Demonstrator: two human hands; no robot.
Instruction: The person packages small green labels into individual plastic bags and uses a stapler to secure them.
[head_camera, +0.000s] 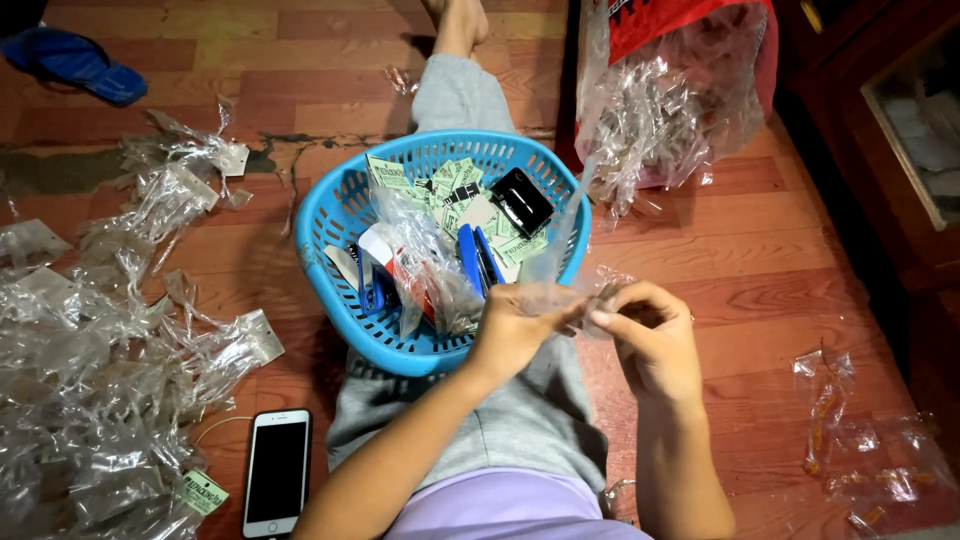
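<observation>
floor: wooden boards, blue basket (335, 215) at 12 o'clock.
hands: my left hand (515, 325) and right hand (650, 345) pinch a clear bag (560, 260).
risk: thin film may slip or tear.

Small pale green labels (455, 185) are lying heaped in the blue basket (340, 215); clear bags (110, 340) are sprawling on the floor, beside a dark-screened white phone (277, 470).

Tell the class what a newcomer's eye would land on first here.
The blue basket on the person's lap, full of paper slips and staplers, stands out most. In front of it, both hands pinch a clear bag. A heap of bags covers the floor at left, beside a phone.
</observation>
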